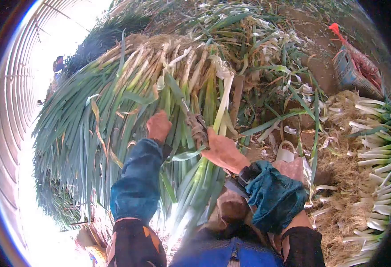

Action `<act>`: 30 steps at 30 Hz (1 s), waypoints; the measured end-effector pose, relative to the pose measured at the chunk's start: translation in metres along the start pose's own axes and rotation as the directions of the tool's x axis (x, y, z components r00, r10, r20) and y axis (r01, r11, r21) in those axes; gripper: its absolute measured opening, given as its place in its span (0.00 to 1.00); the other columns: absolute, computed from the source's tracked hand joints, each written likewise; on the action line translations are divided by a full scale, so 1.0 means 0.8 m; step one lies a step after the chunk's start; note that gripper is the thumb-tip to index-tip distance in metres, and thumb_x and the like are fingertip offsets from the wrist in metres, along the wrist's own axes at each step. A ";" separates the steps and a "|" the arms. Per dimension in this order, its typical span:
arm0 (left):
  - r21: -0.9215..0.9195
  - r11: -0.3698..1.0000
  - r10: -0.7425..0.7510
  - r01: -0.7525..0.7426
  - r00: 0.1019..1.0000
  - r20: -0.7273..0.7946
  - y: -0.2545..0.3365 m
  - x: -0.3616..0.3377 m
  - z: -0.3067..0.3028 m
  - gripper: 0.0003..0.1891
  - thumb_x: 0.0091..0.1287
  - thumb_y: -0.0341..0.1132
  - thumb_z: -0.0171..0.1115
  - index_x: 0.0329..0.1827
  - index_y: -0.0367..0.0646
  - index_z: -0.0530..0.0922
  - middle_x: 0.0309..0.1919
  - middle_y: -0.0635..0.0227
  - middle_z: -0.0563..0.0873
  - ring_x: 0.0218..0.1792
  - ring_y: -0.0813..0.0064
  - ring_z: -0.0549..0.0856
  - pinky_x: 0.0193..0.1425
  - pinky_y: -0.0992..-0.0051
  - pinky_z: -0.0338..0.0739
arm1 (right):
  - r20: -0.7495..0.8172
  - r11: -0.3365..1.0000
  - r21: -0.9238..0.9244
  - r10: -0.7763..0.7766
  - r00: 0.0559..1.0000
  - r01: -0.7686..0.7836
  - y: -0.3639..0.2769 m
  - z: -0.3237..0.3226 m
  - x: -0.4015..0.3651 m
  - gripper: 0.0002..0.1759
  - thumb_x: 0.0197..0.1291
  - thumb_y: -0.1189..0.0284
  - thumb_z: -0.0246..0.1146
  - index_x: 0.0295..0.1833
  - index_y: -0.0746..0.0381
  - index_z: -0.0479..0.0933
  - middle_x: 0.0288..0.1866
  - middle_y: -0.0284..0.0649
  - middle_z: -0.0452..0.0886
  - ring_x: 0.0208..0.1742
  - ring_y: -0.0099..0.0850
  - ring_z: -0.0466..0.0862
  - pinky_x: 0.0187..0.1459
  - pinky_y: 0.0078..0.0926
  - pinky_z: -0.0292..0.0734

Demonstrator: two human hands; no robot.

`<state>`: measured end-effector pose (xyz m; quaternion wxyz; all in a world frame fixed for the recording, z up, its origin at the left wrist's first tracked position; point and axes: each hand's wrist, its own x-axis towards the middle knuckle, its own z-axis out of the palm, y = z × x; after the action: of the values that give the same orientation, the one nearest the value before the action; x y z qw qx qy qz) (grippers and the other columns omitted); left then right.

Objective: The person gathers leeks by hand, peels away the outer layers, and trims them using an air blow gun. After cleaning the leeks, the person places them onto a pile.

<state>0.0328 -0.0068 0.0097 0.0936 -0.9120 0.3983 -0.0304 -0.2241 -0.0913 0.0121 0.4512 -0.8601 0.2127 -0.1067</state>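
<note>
My left hand (159,126) is closed in a fist over the green leaves of a large pile of leeks (102,107). What its fingers hold, if anything, is hidden. To its right, my right hand (226,150) grips a tool with a brownish, cloth-wrapped handle (197,128). A thin metal part (185,105) sticks out of the tool's upper end, among the leek stalks; its full shape is hidden. Loose leek leaves (200,171) hang below the right hand, between my forearms. The pale stalks and roots (173,46) of the pile point away from me.
Trimmed leeks (382,196) with bushy roots lie in a long row along the right side. A printed sack with red netting (358,71) stands at the upper right. Leaf scraps (266,40) litter the soil. A ribbed tunnel wall (15,102) curves along the left; a distant person (59,64) is there.
</note>
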 end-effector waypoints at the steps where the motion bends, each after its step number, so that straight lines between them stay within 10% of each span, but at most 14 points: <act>1: -0.022 1.000 0.013 -0.013 1.000 0.011 0.005 -0.012 -0.011 0.18 0.49 0.40 0.63 0.39 0.38 0.74 0.31 0.49 0.83 0.37 0.49 0.83 0.40 0.54 0.76 | 0.006 1.000 0.011 -0.007 1.000 0.007 -0.002 0.000 -0.002 0.25 0.49 0.66 0.61 0.47 0.71 0.61 0.26 0.57 0.77 0.32 0.55 0.80 0.32 0.46 0.75; 8: -0.188 0.979 0.134 -0.077 0.940 0.314 0.052 -0.153 -0.028 0.17 0.52 0.41 0.62 0.39 0.38 0.73 0.31 0.48 0.82 0.35 0.46 0.82 0.39 0.53 0.75 | 0.074 0.997 0.023 0.071 0.995 -0.073 -0.007 0.005 -0.010 0.30 0.48 0.65 0.63 0.53 0.70 0.61 0.29 0.59 0.78 0.35 0.56 0.80 0.36 0.48 0.74; 14: -0.456 0.886 0.090 -0.088 0.996 -0.016 0.063 -0.102 0.006 0.20 0.57 0.46 0.60 0.40 0.37 0.72 0.32 0.47 0.82 0.38 0.48 0.82 0.41 0.54 0.74 | 0.113 0.983 -0.073 0.174 0.978 -0.167 0.008 -0.004 -0.016 0.25 0.49 0.64 0.60 0.46 0.71 0.63 0.30 0.58 0.79 0.35 0.56 0.80 0.37 0.48 0.75; 24: -0.079 0.997 -0.003 -0.018 0.967 -0.254 0.086 -0.012 0.033 0.15 0.54 0.41 0.61 0.40 0.40 0.78 0.42 0.50 0.81 0.46 0.49 0.80 0.45 0.54 0.75 | 0.154 0.981 0.057 0.175 0.972 -0.185 0.012 -0.001 -0.020 0.26 0.48 0.64 0.62 0.46 0.70 0.64 0.29 0.61 0.77 0.35 0.57 0.79 0.39 0.47 0.74; 30: -0.380 0.917 -0.146 0.122 0.989 -0.036 0.062 0.002 0.021 0.14 0.47 0.35 0.62 0.35 0.35 0.79 0.36 0.44 0.82 0.41 0.48 0.82 0.43 0.56 0.75 | 0.160 0.984 0.068 0.152 0.975 -0.165 0.007 0.003 -0.015 0.25 0.48 0.65 0.62 0.47 0.70 0.64 0.30 0.62 0.77 0.36 0.58 0.79 0.40 0.47 0.73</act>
<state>0.0008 -0.0385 -0.0166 -0.0980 -0.9366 0.3362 0.0113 -0.2354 -0.0872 0.0062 0.5079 -0.8270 0.2406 -0.0118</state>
